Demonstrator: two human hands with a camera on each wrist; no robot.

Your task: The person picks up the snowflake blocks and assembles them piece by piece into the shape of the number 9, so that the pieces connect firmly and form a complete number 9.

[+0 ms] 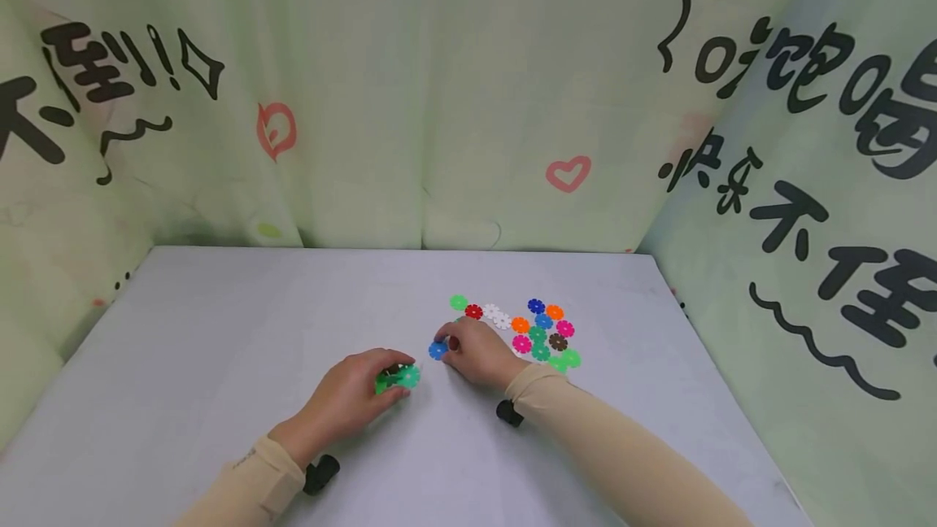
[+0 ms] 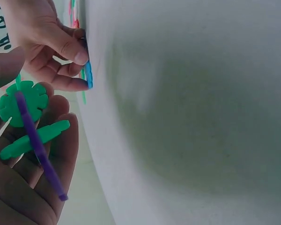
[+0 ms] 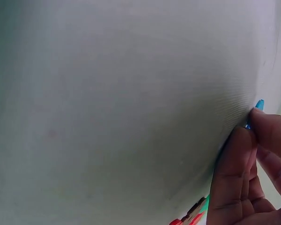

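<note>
My left hand (image 1: 347,393) holds a small cluster of notched plastic snowflake discs above the table. The left wrist view shows green discs (image 2: 23,104) slotted together with a purple disc (image 2: 41,152) seen edge-on, lying between the thumb and curled fingers. To the right, my right hand (image 1: 483,354) pinches a blue snowflake disc (image 1: 437,350) between thumb and fingers, close over the table. Only the edge of that blue disc (image 3: 259,104) shows in the right wrist view; the fingertips cover the rest.
Loose snowflake discs in several colours lie just beyond and right of my right hand, among them a red disc (image 1: 473,311), an orange disc (image 1: 555,312) and a brown disc (image 1: 558,341). The white table (image 1: 241,315) ends at a printed curtain (image 1: 359,104) behind and on both sides.
</note>
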